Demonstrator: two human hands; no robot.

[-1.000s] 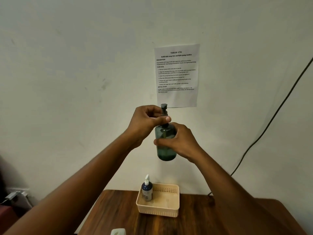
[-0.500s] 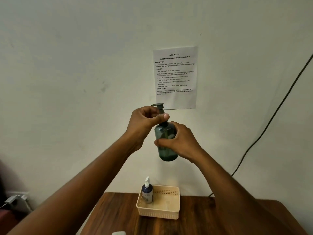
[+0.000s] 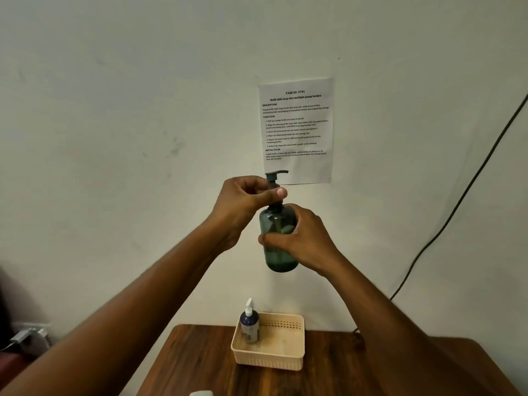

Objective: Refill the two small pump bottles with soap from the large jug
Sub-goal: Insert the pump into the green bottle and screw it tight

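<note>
Your left hand pinches the collar of the pump at frame centre, thumb across the front, fingers curled behind. Right hand wraps the body of the green bottle, held upright in mid-air, well above the table.

Change: nozzle now points right, toward the paper sheet; half a second ago it pointed left, and a second ago it showed end-on. Pump head is turning, bottle body is not. Reads as screwing the pump on or off; which way can't be told from this. Liquid level inside is hard to judge through the tinted wall.

Pose: both forearms reach up from the lower corners, hands meeting at the bottle neck, left above right.

Outward: second bottle, dark with white spray top, stands upright in the left end of the beige basket, lower centre. Pale object at the bottom edge, possibly the jug; too cropped to say.
</note>
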